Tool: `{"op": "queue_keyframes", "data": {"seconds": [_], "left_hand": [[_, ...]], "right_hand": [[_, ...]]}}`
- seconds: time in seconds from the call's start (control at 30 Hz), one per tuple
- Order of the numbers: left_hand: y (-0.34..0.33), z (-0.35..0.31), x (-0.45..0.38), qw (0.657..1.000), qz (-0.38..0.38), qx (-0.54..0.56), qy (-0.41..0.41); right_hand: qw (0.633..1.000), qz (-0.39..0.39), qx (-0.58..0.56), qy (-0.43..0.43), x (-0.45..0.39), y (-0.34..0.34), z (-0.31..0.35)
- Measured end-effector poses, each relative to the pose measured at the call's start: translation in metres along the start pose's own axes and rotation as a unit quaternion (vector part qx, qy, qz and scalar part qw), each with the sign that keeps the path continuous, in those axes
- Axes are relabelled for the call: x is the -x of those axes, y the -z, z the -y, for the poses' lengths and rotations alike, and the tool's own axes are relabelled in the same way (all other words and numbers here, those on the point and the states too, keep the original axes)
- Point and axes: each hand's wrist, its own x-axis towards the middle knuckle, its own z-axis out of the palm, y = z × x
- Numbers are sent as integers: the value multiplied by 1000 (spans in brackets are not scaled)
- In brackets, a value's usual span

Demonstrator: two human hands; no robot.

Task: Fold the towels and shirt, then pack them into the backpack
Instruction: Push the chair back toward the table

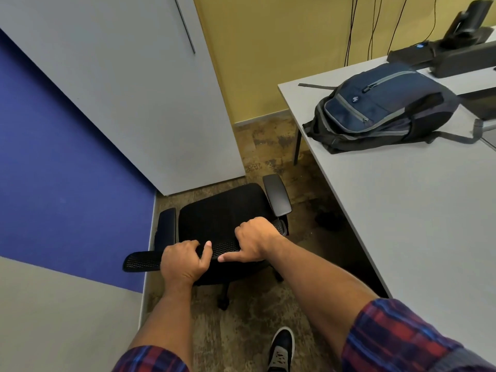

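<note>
Both hands' fingers curl over the black mesh office chair (222, 210) backrest: left hand (182, 261), right hand (255, 241). Risk: chair rolls into grey desk (389, 210), jolting navy zipped backpack (381, 108).

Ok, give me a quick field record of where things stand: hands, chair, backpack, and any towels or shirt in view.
left hand: grips the top edge of the chair backrest, fingers curled over it
right hand: grips the same edge, thumb pointing left
chair: black mesh office chair on the floor, seat bare, beside the table
backpack: dark blue, lying on the grey table, zips look closed
towels and shirt to pack: none in view
task progress: no folding or packing visible
</note>
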Motion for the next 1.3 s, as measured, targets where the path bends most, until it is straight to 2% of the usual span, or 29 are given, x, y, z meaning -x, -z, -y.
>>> {"op": "queue_keyframes", "data": {"seconds": [0.53,0.73,1.0,1.3], "left_hand": [[-14,-20,-56,986,6,-20,-166],[-12,-43,-89,977,12,-32,-209],[-13,-78,-117,980,15,-29,-199],[-14,-125,-141,994,46,32,-98]], "right_hand": [[999,46,-6,-16,23,3,-15],[996,57,-29,-55,26,5,-22],[983,96,-78,-139,23,2,-37],[959,74,-117,-245,25,-1,-53]]}}
